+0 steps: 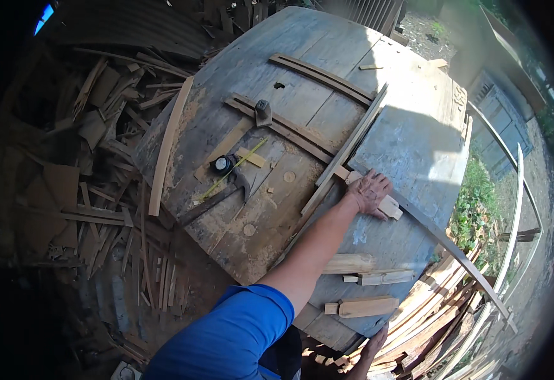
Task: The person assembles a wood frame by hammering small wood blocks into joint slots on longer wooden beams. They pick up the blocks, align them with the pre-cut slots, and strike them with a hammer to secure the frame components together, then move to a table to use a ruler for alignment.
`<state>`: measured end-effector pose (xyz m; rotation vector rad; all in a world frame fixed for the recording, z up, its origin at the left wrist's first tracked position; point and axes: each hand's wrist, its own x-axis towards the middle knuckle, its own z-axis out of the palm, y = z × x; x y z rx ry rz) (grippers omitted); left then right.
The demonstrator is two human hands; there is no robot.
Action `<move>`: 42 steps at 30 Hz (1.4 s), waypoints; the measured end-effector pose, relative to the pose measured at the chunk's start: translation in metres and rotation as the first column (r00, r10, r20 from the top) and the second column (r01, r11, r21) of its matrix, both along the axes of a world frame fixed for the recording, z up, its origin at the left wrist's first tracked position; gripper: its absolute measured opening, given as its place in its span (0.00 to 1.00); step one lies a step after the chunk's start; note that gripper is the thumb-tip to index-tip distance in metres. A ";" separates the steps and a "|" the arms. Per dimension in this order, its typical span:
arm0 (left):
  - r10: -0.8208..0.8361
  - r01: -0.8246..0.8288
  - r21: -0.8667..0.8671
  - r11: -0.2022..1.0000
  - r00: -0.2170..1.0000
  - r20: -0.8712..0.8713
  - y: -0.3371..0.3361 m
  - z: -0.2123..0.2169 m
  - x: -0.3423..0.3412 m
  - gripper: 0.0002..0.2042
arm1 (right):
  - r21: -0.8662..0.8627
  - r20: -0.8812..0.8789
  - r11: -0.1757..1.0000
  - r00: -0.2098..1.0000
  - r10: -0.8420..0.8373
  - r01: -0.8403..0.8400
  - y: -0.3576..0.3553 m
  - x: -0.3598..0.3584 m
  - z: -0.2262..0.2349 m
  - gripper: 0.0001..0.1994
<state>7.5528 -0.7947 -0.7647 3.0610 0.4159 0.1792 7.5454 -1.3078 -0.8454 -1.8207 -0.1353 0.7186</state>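
My left hand (pixel 369 193) is closed over a short wooden piece (pixel 390 207) with a stepped end, on the worn wooden tabletop (pixel 334 114). Beneath that hand, the piece crosses the end of a long, thin straight bar (pixel 448 244) that runs out past the table's right edge. My right hand (pixel 371 353) is partly in view by the table's near corner, its fingers stretched out and no held thing visible. Nearer me lie two similar wooden pieces with narrow ends, one pale (pixel 386 277) and one lower down (pixel 368 308).
Left on the table are a hammer (pixel 242 183), a black tape measure (pixel 222 165) with its yellow blade out, and a dark metal block (pixel 262 113). Long strips (pixel 353 142) are fixed across the top. Scrap wood (pixel 106 145) heaps at left; stacked slats (pixel 441 304) lie at lower right.
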 end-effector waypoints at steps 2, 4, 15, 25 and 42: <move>0.015 -0.015 0.011 1.000 1.000 0.005 0.005 -0.007 -0.004 0.50 | -0.055 0.037 0.998 0.999 -0.034 0.036 0.020 -0.007 -0.020 0.31; 0.006 -0.006 0.003 1.000 1.000 0.020 0.003 -0.016 0.002 0.51 | -0.227 0.202 0.974 0.979 0.035 0.012 0.009 0.000 -0.055 0.32; 0.005 -0.007 0.032 0.999 0.999 0.053 0.002 -0.022 0.013 0.55 | 0.009 0.127 1.000 0.992 0.023 -0.024 0.039 0.002 -0.048 0.34; -0.023 0.020 0.093 0.995 0.999 0.029 0.003 -0.013 0.017 0.52 | -0.238 0.852 0.951 0.428 0.301 -0.196 0.224 0.121 0.082 0.26; 0.165 -0.057 -0.194 0.979 0.778 0.606 0.067 0.076 -0.142 0.17 | -0.697 0.695 0.692 0.062 0.717 -0.190 0.392 0.116 0.061 0.42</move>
